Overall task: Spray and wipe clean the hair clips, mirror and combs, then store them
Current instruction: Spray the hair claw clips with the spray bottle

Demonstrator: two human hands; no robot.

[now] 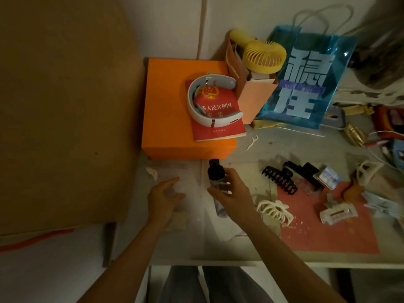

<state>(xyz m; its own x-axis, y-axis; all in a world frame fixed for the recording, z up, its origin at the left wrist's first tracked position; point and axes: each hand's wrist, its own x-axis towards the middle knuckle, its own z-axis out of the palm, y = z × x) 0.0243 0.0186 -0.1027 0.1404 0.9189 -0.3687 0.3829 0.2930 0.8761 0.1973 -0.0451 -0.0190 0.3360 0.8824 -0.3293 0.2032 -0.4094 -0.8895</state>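
Hands: 2 | R hand [229, 191] gripping 1 spray bottle [216, 178] upright above table [251, 248], fingers curling round it | L hand [164, 197] hovering w/ fingers spread, holding nothing | hair clips lying on table to the right: 2 black [281, 180], 2 white [275, 212]

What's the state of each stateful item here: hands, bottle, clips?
Right hand: grips the bottle.
Small clear spray bottle with dark cap: upright, cap on, held.
Left hand: fingers spread, holding nothing.
Black plastic claw clip: lying on the desk, untouched.
Cream plastic claw clip: lying on its side, untouched.
White rectangular clip: lying on the red mat.
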